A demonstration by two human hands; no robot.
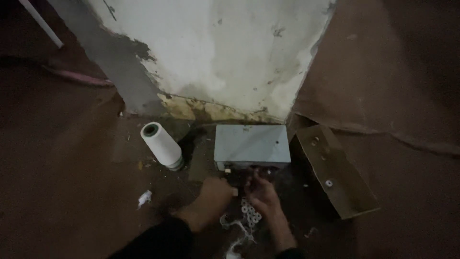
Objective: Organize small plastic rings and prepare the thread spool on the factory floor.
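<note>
Both hands are working at the front of a small grey box (252, 144) sitting on the floor against the wall: the left hand (213, 194) is curled there, the right hand (262, 195) hovering over small white bobbins (250, 212) — each grip too dim to read. A white thread cone (162, 145) is lying nearby.

COUNT, FLOOR BY WALL

2 bare hands: left hand (211, 194), right hand (263, 194). 1 white thread cone w/ dark core (162, 145). 1 pale blue-grey metal box (251, 145). 1 brown cardboard flap (335, 170). Small white bobbins (249, 211), approx. a dozen, blurred, no exact no.
</note>
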